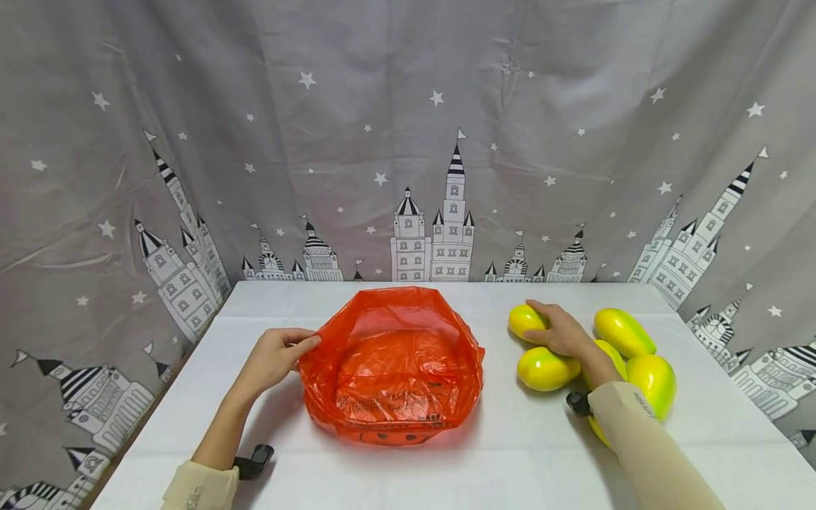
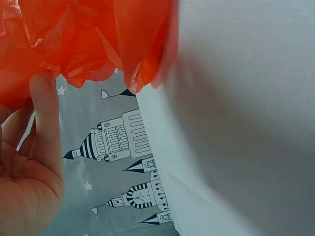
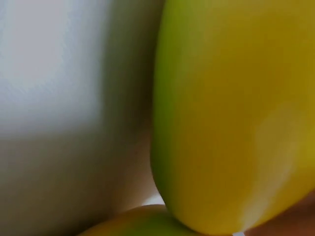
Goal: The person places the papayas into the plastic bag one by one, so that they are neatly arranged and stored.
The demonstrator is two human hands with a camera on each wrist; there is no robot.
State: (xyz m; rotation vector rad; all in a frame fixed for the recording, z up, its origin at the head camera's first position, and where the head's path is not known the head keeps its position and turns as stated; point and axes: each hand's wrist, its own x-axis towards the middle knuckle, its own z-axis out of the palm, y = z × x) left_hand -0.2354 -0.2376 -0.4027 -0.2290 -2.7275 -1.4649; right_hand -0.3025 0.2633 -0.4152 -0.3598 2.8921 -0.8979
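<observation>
A red plastic bag (image 1: 395, 368) stands with its mouth spread wide in the middle of the white table. My left hand (image 1: 277, 354) pinches the left side of its rim between thumb and fingers; the left wrist view shows the thumb (image 2: 47, 108) against the red film. To the right, my right hand (image 1: 561, 331) grips a yellow mango (image 1: 525, 322), fingers over its far side. Just nearer lies a second mango (image 1: 547, 369), under the wrist. In the right wrist view a large yellow-green mango (image 3: 231, 113) covers most of the hand.
Several more mangoes, among them one at the back (image 1: 625, 333) and one at the right (image 1: 652, 382), lie around the right forearm, partly hidden by it. A grey curtain (image 1: 408, 92) with castles and stars hangs behind the white table (image 1: 497, 453).
</observation>
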